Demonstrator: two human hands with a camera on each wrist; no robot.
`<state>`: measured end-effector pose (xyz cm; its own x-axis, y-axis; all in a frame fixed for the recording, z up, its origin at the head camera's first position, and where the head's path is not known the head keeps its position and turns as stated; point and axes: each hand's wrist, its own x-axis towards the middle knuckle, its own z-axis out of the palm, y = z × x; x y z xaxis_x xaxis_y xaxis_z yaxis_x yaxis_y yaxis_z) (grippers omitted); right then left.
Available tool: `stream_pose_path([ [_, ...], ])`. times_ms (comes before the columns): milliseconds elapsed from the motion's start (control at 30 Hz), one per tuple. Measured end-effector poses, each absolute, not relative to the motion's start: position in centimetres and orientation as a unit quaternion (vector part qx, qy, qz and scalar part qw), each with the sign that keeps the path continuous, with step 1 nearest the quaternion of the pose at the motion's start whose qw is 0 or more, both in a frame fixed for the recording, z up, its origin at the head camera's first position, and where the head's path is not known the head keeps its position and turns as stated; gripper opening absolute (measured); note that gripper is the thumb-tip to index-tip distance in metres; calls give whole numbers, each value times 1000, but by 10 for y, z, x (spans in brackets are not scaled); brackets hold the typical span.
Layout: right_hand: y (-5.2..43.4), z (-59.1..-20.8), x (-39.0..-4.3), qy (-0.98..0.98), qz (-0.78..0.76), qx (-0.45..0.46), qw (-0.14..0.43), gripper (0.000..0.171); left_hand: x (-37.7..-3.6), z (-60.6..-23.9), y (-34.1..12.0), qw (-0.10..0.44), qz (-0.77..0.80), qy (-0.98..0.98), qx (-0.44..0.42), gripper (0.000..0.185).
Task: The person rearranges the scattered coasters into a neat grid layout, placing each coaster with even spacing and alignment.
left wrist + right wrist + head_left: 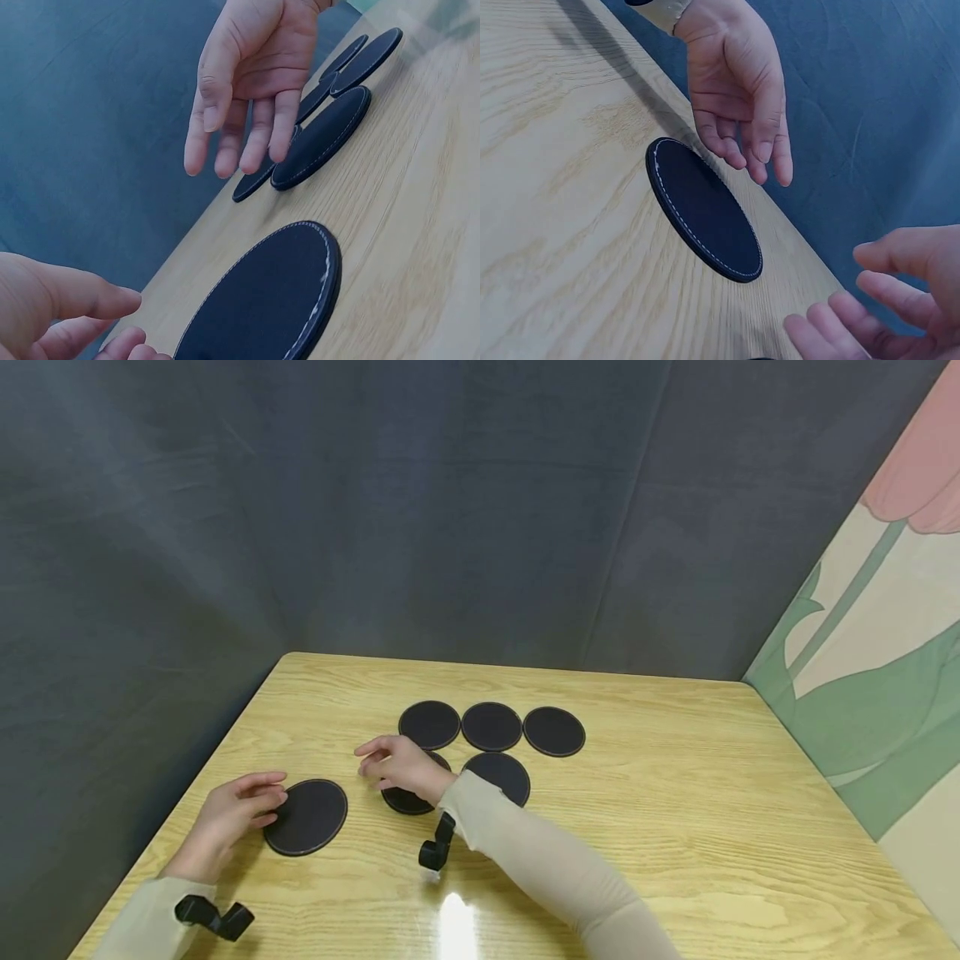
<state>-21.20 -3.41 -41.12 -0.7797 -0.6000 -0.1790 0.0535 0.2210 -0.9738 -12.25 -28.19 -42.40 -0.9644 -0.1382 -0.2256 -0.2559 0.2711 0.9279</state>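
Observation:
A round black coaster with pale edge stitching lies flat on the wooden table, apart from the others. My left hand hovers at its left side, fingers loosely bent and holding nothing. Over the near-left coaster of the group is my right hand, which partly hides it. In the right wrist view the right hand's fingers are spread and relaxed, with nothing between them. Beside it lies another near coaster, partly behind the sleeve. Three more coasters, left, middle and right, form the far row.
The wooden table has its far edge against a dark curtain. A flower-patterned cloth hangs on the right. Black camera mounts sit on the left wrist and right wrist.

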Motion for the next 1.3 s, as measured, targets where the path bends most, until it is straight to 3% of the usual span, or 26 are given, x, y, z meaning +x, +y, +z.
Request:
stream_pose_path([
  [267,-45,-414,-207,738,-569,-181,314,35,-119,-426,-293,60,575,804,-138,55],
  [1300,-60,-424,-191,721,-579,-170,340,31,-115,-432,-292,79,545,821,-150,52],
])
